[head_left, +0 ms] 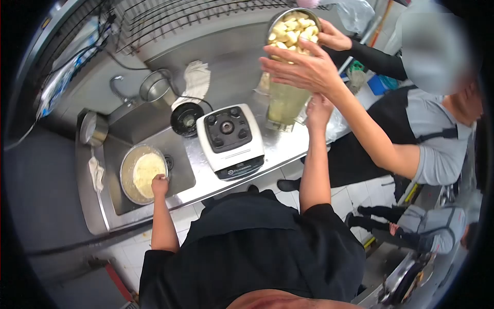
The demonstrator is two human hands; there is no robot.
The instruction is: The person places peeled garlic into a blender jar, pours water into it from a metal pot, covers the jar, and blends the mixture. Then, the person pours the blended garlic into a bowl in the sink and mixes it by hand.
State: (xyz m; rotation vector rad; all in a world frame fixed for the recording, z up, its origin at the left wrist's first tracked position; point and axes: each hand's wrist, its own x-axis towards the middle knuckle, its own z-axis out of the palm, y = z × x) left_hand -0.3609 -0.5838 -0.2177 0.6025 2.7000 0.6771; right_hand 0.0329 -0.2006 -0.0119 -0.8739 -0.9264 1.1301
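Observation:
My left hand (160,185) is closed on the rim of a metal bowl (125,180), which sits in the sink and holds a pale yellow, finely ground mass (148,172). On the right, my right hand (319,110) is wrapped round the handle of a clear blender jar (288,100), standing on the steel counter with cloudy, pale contents. Above the jar a co-worker's two hands (309,69) tilt a metal container (269,31) full of pale peeled cloves, apparently garlic (293,33). Those hands partly hide the jar's mouth. Between my arms stands the white blender base (230,141).
Behind the base lie a round black lid (187,119) and a white cloth (194,82). Metal pots (157,86) stand round the sink (180,177). A wire rack (170,23) hangs above. The co-worker (391,123) stands close on the right; another person (427,224) is farther off.

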